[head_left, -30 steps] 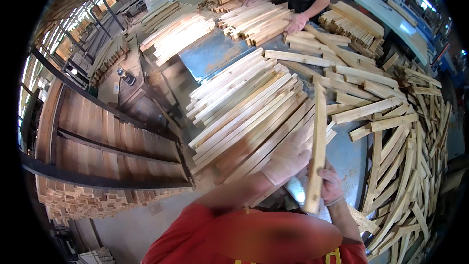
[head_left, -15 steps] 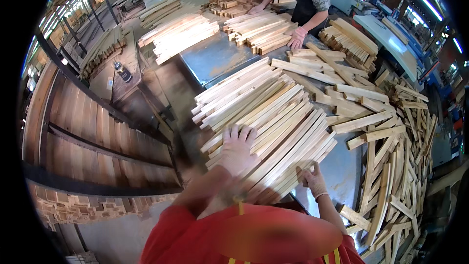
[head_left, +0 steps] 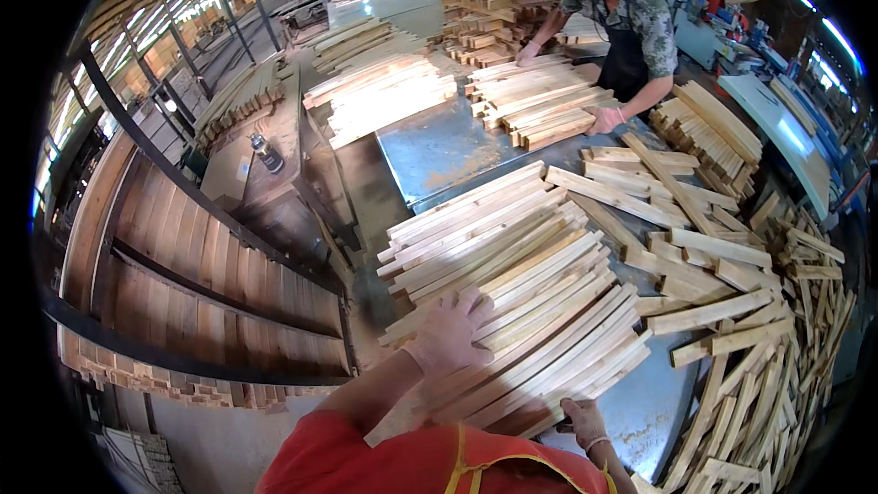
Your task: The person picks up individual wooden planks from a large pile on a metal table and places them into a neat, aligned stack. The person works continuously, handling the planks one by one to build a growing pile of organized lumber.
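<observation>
A wide layer of pale wooden strips [head_left: 540,284] lies side by side on the metal table in front of me. My left hand [head_left: 450,334], in a thin glove, rests flat on the strips near their left ends, fingers spread. At the near right corner of the layer is my right hand [head_left: 583,423], also gloved, touching the strip ends. Its thumb and fingers look apart, though some are hidden beneath the hand. Neither hand has a strip lifted.
Loose wooden pieces [head_left: 732,329] are heaped on the right. Across the table, a masked co-worker [head_left: 631,27] has both hands on another batch of strips [head_left: 540,101]. A dark metal rack [head_left: 229,297] with boards stands left; a bottle [head_left: 266,154] sits on a side bench [head_left: 274,187].
My view has tilted up, so the table sits lower in the picture and more of the co-worker shows. My hands stay on the same layer of strips.
</observation>
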Motion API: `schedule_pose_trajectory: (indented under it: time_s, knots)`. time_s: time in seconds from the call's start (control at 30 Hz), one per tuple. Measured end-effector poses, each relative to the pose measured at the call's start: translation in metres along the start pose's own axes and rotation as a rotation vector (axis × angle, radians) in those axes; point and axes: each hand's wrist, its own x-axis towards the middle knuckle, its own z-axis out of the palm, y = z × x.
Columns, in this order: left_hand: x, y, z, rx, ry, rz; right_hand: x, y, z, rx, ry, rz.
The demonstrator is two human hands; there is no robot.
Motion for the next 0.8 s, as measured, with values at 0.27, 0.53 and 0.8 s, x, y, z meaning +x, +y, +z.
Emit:
schedule_pose_trajectory:
  time_s: [0.27, 0.53, 0.8]
  knots:
    - [0.017, -0.017, -0.002, -0.134, 0.128, 0.071, -0.014, -0.044, 0.015, 0.047, -0.034, 0.036]
    - [0.073, -0.11, -0.017, -0.294, 0.076, 0.122, 0.022, -0.101, 0.085, 0.023, -0.027, 0.026]
    - [0.117, -0.231, -0.036, -0.238, -0.009, 0.085, 0.067, -0.19, 0.185, -0.16, -0.044, 0.003]
